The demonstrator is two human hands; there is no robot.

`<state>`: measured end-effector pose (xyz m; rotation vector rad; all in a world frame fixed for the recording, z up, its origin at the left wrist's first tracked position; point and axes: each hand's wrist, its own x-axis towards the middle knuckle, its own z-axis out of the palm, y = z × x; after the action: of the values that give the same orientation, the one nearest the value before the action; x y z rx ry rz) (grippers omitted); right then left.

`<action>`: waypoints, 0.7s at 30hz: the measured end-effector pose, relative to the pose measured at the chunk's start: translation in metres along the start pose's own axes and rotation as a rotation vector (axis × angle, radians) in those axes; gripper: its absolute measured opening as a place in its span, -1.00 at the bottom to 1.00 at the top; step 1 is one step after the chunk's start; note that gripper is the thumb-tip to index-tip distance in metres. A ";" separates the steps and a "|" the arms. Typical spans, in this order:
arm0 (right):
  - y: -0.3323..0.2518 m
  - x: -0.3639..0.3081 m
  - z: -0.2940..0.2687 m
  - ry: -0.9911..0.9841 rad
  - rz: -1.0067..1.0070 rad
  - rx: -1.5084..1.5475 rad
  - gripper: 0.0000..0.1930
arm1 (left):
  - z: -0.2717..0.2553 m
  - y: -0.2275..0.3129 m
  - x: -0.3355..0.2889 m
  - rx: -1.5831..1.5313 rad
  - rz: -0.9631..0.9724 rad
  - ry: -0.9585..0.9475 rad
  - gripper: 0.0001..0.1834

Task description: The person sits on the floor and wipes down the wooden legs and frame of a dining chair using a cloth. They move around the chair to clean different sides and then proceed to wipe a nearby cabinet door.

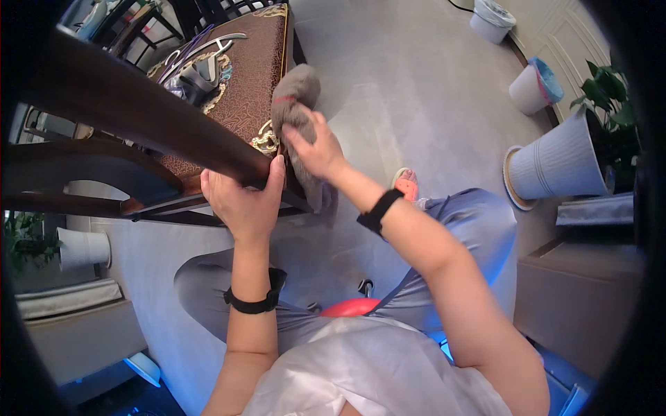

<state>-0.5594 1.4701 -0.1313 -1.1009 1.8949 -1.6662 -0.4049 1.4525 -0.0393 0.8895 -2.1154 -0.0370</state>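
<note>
My left hand [241,204] is wrapped round the near end of a dark wooden rail [173,114], thumb on one side and fingers on the other. The rail belongs to a wooden seat with a brown patterned cushion [253,62] trimmed in gold. To its right, my right hand [319,147] is closed on a bunched grey-brown cloth [297,87] with a thin red stripe. The cloth lies against the cushion's right edge, and part of it hangs down along the seat's side. My right fingertips are partly hidden in its folds.
Hangers [222,45] and a dark object [201,73] lie on the cushion. A white planter [558,163] and two bins [531,90] [492,21] stand at right. Another planter [83,248] is at left. A red stool seat [350,307] shows between my legs.
</note>
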 end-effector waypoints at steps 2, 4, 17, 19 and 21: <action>0.011 0.048 0.001 0.012 0.027 -0.007 -0.33 | -0.005 0.008 0.003 -0.024 -0.051 -0.033 -0.58; 0.023 0.098 0.000 0.012 0.029 -0.035 -0.31 | -0.001 0.016 0.001 -0.047 -0.053 0.018 -0.54; 0.062 0.296 -0.019 -0.066 0.047 -0.081 -0.27 | 0.013 0.072 -0.053 -0.149 0.253 -0.153 -0.60; 0.065 0.311 -0.015 -0.080 0.022 -0.015 -0.28 | 0.040 0.069 -0.049 -0.225 0.078 -0.202 -0.62; 0.077 0.325 -0.008 -0.073 -0.011 0.118 -0.31 | 0.064 0.062 -0.048 -0.253 -0.096 -0.271 -0.60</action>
<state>-0.7889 1.2277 -0.1365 -1.1113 1.7251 -1.6963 -0.4661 1.5113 -0.0947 0.8699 -2.2493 -0.4888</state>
